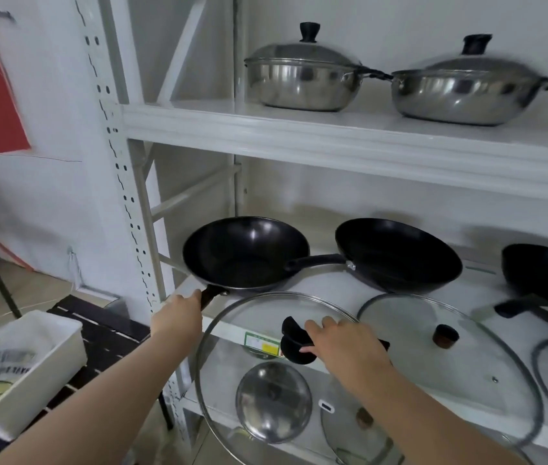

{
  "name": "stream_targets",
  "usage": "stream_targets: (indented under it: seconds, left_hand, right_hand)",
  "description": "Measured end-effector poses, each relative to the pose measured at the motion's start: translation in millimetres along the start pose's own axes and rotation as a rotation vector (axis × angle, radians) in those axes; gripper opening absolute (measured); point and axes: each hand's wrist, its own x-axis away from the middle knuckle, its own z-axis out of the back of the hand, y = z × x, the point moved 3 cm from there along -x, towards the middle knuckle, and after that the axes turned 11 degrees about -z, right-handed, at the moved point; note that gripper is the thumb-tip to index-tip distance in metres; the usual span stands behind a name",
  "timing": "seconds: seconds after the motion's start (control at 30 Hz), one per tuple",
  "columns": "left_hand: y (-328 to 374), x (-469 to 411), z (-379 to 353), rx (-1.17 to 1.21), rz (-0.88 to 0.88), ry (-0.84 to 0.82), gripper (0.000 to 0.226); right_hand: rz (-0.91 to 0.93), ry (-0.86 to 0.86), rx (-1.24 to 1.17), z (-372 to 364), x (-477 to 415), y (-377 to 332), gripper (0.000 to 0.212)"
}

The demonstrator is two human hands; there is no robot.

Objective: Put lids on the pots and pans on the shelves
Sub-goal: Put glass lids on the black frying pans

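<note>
A black wok (246, 253) sits uncovered at the left end of the middle shelf (329, 283). My left hand (178, 313) grips its short handle at the shelf's front edge. My right hand (343, 344) holds a large glass lid (249, 330) by its black knob, in the air in front of the shelf and just below the wok. A second black pan (400, 256) and a third (547, 273) stand uncovered to the right. Another glass lid (447, 350) with a brown knob lies flat on the shelf before them.
Two steel pots (303, 82) (467, 92) with lids on stand on the top shelf. A steel lid (272, 401) and a glass lid (356, 427) lie on the bottom shelf. A white bin (31, 357) stands on a dark rack at the left. The rack's upright post (121, 182) is beside my left arm.
</note>
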Motion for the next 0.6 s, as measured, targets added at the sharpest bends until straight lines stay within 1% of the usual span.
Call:
stream_targets:
  seconds: [0.03, 0.1, 0.2, 0.27, 0.37, 0.43, 0.5, 0.6]
  left_hand:
    - [1, 1, 0, 0.026, 0.001, -0.005, 0.038]
    - [1, 3, 2, 0.066, 0.010, -0.019, 0.039]
    - [-3, 4, 6, 0.074, 0.011, -0.031, 0.041]
    - [-7, 7, 9, 0.053, -0.005, -0.034, 0.041]
    - [-9, 16, 10, -0.047, -0.042, -0.033, 0.045]
    - [-10, 18, 11, -0.064, -0.047, -0.038, 0.042]
    - [-11, 16, 12, -0.040, -0.025, -0.055, 0.036]
    - [-17, 8, 15, 0.013, -0.002, -0.072, 0.035]
  right_hand:
    - [-0.008, -0.025, -0.012, 3, 0, 2, 0.047]
    - [-0.005, 0.020, -0.005, 7, 2, 8, 0.046]
    - [0.022, 0.040, 0.055, 16, 5, 18, 0.045]
    - [0.028, 0.045, 0.081, 20, 6, 25, 0.046]
    - [0.036, 0.080, 0.106, 29, 5, 32, 0.045]
    - [0.036, 0.091, 0.119, 37, 2, 38, 0.043]
    - [0.012, 0.106, 0.115, 46, -8, 44, 0.042]
    - [0.011, 0.104, 0.120, 59, -35, 44, 0.038]
